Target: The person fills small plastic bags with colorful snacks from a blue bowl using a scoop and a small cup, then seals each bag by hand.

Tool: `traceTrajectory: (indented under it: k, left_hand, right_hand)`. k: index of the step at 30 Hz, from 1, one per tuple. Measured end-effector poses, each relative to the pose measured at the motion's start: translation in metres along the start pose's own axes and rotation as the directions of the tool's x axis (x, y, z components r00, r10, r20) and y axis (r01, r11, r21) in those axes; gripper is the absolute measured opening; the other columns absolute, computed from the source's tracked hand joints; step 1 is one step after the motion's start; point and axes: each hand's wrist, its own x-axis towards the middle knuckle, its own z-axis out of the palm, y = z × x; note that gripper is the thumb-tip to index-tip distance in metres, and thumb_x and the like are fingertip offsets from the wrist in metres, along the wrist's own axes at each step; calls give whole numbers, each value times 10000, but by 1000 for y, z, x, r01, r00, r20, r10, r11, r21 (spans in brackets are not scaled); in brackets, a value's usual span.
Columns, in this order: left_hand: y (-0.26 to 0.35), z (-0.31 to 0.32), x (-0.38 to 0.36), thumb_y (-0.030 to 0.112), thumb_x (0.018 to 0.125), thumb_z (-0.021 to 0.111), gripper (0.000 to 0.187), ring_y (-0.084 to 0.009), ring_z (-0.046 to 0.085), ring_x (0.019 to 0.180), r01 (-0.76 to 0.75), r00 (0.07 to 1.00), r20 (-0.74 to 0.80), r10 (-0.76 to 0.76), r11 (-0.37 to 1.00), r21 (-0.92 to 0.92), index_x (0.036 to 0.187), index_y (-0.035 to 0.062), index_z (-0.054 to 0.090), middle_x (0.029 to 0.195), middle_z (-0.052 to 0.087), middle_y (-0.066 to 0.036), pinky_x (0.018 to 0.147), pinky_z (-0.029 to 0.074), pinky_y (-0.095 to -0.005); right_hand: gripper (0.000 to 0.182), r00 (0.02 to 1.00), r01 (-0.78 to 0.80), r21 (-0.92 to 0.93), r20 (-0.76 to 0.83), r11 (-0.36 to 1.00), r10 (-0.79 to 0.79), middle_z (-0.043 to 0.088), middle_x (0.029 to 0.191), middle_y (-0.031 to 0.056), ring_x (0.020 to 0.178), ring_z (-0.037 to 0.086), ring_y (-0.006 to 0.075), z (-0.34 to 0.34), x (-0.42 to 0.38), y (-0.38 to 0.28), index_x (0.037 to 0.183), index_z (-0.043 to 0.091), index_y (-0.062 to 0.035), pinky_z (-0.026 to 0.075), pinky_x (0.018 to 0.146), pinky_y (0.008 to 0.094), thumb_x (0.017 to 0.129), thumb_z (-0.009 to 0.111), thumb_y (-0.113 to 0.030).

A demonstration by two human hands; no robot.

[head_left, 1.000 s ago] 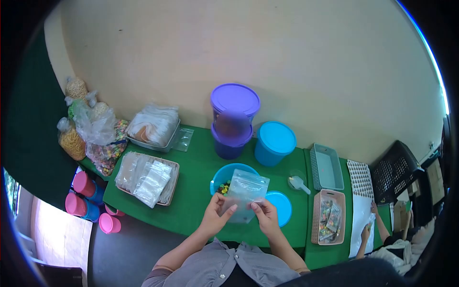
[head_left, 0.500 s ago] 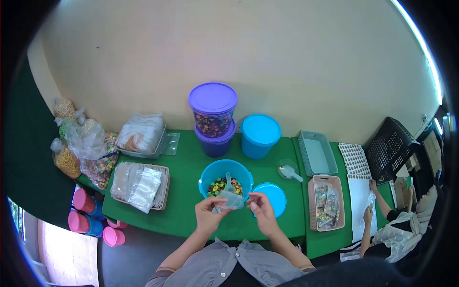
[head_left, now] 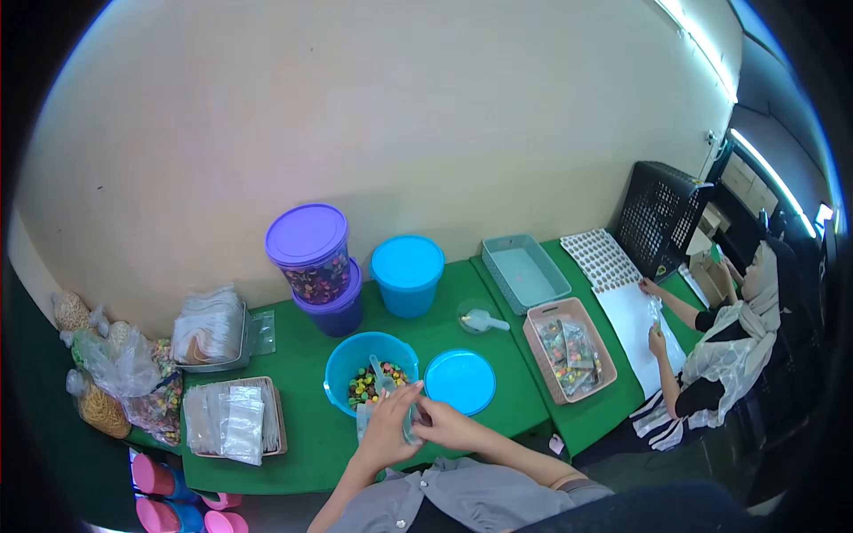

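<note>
Pinching what looked like a clear plastic bag (head_left: 410, 430), the right hand (head_left: 449, 425) had its fingers closed at the lower middle of the frame. The left hand (head_left: 389, 425) was just beside it, fingers bent over the same plastic, but honestly I couldn't tell if they gripped it, since the back of the hand hid most of that.

Main thing space-wise: a scoop (head_left: 377, 367) stood in the blue bucket (head_left: 340, 356) among colourful pieces (head_left: 362, 389), just above and a bit left of the fingers. Its long axis slanted down and slightly right, toward the left hand, which was the nearer one; the lower end was hidden.

It all sat on a table (head_left: 311, 435) under green cloth, with a round blue lid (head_left: 459, 382) right of the bucket, a basket (head_left: 279, 422) of clear bags at lower left and packets (head_left: 569, 351) in a pink basket (head_left: 593, 385) right of centre. Beige wall (head_left: 400, 115) filled the top, and another person (head_left: 733, 346) was at far right, well apart.
</note>
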Motion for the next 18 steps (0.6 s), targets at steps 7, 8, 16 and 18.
traceTrajectory:
  k: [7,8,16,18]
  left_hand:
    - [-4,7,4,107,590,799,821,-312,574,1123,20,979,-198,-43,993,-112,1351,112,489,1212,577,-154,935,474,-405]
    - [-10,8,3,97,596,813,777,-298,603,1057,43,976,-209,-62,995,-93,1315,104,516,1147,604,-140,900,488,-388]
    - [-18,-7,1,159,676,867,513,-201,643,887,-60,867,-443,-228,835,-547,1065,44,552,959,634,-89,800,518,-322]
    - [-21,-8,3,170,687,869,512,-195,646,884,-139,845,-458,-277,713,-688,1061,42,544,947,633,-88,803,519,-328]
  right_hand:
    - [720,978,50,142,-207,989,-20,519,796,51,709,538,149,-9,-1,-16,1436,343,-41,452,645,291,781,640,-62]
    - [761,972,101,102,-222,990,-76,509,810,37,733,528,137,-14,5,-14,1466,314,-78,453,679,286,776,633,-45]
    - [871,941,305,347,31,887,-336,415,1401,163,1315,405,273,-14,33,-15,1502,246,-104,355,1064,399,815,745,-297]
    - [902,913,389,77,98,918,-395,356,1449,182,1356,348,305,-8,33,-18,1500,241,-97,316,1095,414,799,754,-340]
